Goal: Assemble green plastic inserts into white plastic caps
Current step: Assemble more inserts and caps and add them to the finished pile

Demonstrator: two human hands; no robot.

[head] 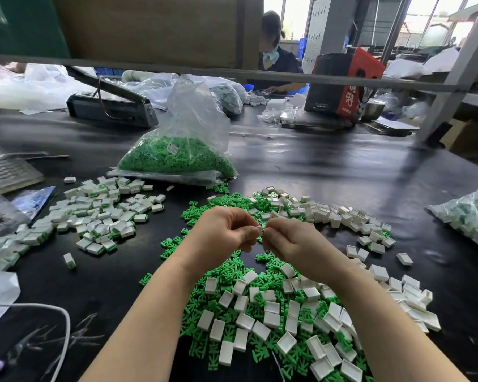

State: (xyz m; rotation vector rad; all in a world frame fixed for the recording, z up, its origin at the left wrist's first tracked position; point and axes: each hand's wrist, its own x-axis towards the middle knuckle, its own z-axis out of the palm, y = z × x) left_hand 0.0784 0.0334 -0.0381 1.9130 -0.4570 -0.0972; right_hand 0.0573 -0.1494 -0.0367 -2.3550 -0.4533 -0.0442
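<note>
Both hands meet above the middle of the black desk point(329, 166), fingertips pointing at each other. The left hand point(224, 232) has its fingers curled and pinches a small white cap point(259, 229) at its tips; the right hand point(287, 239) is curled the same way, its fingertips touching the cap from the other side. A sliver of green shows at the seam, so the right hand probably pinches an insert, though the piece is too hidden to be sure.

The relation that matters is the short line between the two sets of fingertips: it runs left to right, cap on the left, presumed insert on the right, already touching. My judgement is that the coming move is a squeeze along that line, the right hand pushing toward the left.

Supply lies close by: loose green inserts point(218, 279) and empty white caps point(271, 317) are mixed in a heap directly under the wrists (nearer the right hand). Finished caps point(105, 213) sit in a pile to the left, and a clear bag of inserts point(177, 155) stands beyond
</note>
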